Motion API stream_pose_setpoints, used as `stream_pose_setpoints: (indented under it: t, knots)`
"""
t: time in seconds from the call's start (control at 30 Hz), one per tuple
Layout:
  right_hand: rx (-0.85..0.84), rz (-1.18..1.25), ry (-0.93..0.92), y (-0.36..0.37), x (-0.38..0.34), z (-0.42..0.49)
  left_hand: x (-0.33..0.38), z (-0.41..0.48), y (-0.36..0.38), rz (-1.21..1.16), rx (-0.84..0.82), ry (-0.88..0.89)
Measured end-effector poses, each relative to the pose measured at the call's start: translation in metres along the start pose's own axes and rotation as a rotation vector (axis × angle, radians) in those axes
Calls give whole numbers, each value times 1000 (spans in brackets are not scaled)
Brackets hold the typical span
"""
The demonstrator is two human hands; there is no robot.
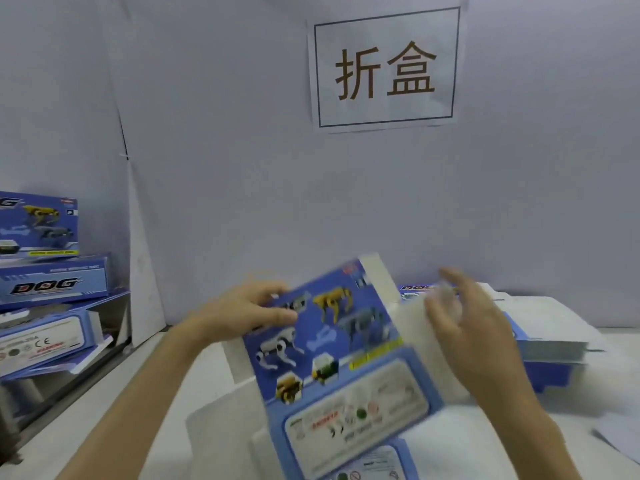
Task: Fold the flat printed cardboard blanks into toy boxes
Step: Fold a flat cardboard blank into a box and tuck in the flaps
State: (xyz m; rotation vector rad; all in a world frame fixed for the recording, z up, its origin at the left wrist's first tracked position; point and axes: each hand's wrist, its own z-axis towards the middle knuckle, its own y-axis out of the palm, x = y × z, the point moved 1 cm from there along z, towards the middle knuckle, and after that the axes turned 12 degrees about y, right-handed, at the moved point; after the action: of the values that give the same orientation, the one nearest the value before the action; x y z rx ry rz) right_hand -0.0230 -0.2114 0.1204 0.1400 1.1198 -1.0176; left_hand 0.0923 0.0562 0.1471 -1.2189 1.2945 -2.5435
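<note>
A blue printed cardboard blank [332,344] with robot-dog pictures is lifted and tilted above the white table [114,410] in front of me. My left hand [242,311] grips its upper left edge, thumb on the printed face. My right hand [464,327] is blurred, its fingers spread and nearly straight against the blank's white right flap [412,327]. A stack of flat blanks [554,344] lies to the right, behind my right hand.
Several folded blue DOG boxes [52,282] are piled at the left, some tipped over. A grey partition wall with a paper sign [384,67] stands right behind the table. A white panel [145,285] leans in the left corner.
</note>
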Motion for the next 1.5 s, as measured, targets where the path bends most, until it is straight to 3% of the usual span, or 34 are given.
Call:
stream_pose_setpoints:
  t: [0.07, 0.1, 0.2, 0.33, 0.43, 0.93, 1.1, 1.3, 1.37, 1.5]
  knots:
    - [254, 100, -48, -7, -12, -6, 10, -11, -2, -176, 286, 80]
    - [240, 119, -31, -5, -16, -9, 14, -15, 4, -274, 413, 123]
    - [-103, 255, 120, 8, -20, -17, 27, -20, 32, -444, 624, 197]
    - [-217, 652, 140, 12, -22, -15, 37, -23, 59, -531, 628, 244]
    - [-280, 775, 157, 8, -21, -14, 39, -26, 64, -519, 625, 263]
    - [-343, 697, 169, 15, -11, -6, 42, -23, 75, -425, 549, 200]
    - [-543, 611, 169, 28, -15, -15, 46, -21, 90, -489, 502, 220]
    - [-756, 773, 270, 27, -10, -19, 35, -22, 81, -510, 508, 182]
    - [-751, 798, 311, 24, -8, -17, 26, -27, 69, -589, 532, 104]
    - [-556, 698, 249, 26, -9, -16, 15, -34, 67, -467, 672, -52]
